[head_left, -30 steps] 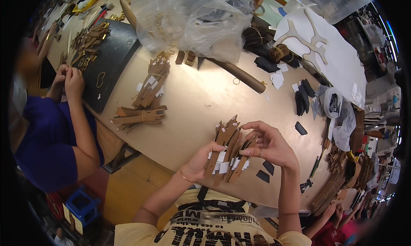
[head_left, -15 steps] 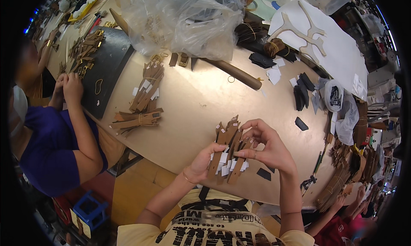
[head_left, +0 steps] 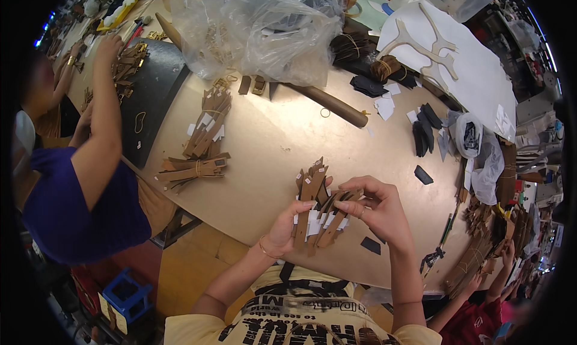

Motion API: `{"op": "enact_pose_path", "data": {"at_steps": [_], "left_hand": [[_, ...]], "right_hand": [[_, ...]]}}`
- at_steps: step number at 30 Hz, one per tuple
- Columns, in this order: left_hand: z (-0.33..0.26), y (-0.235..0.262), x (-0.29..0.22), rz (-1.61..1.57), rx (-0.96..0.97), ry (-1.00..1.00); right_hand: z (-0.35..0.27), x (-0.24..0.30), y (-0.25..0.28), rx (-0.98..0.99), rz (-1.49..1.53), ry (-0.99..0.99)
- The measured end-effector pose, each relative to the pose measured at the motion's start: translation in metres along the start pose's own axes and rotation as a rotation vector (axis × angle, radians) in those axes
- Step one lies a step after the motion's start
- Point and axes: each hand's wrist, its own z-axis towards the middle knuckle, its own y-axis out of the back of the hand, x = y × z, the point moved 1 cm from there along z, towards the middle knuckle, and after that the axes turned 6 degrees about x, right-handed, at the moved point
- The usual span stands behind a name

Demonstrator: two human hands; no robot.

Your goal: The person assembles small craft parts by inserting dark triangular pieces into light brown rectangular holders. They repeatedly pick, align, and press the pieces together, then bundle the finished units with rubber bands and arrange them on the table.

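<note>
Both my hands are around one fanned bundle of brown leather strips (head_left: 309, 192) with white paper tags between them, held above the near side of the table. My left hand (head_left: 285, 225) grips the bundle from its left, thumb across the front and fingers mostly hidden behind. On the other side, my right hand (head_left: 377, 207) pinches the ends of several strips between thumb and fingers, bending them apart from the rest. A small black piece (head_left: 371, 244) lies on the table below my right hand.
Two banded strip bundles, one upright (head_left: 207, 122) and one crosswise (head_left: 195, 167), lie left. A brown tube (head_left: 330, 104) and plastic bags (head_left: 264, 35) lie at the back, black pieces (head_left: 424, 128) at right. A co-worker in purple (head_left: 84, 201) sits at left beside a black mat (head_left: 157, 74).
My right hand has moved slightly down, and the strips it pinches are now gathered and bent more to the right. The co-worker at left has reached an arm forward across the mat.
</note>
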Motion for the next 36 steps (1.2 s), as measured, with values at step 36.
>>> {"op": "enact_pose_path", "data": {"at_steps": [36], "left_hand": [[-0.009, -0.001, 0.002, -0.065, 0.054, 0.237]], "right_hand": [[0.026, 0.007, -0.007, 0.288, 0.028, -0.032]]}}
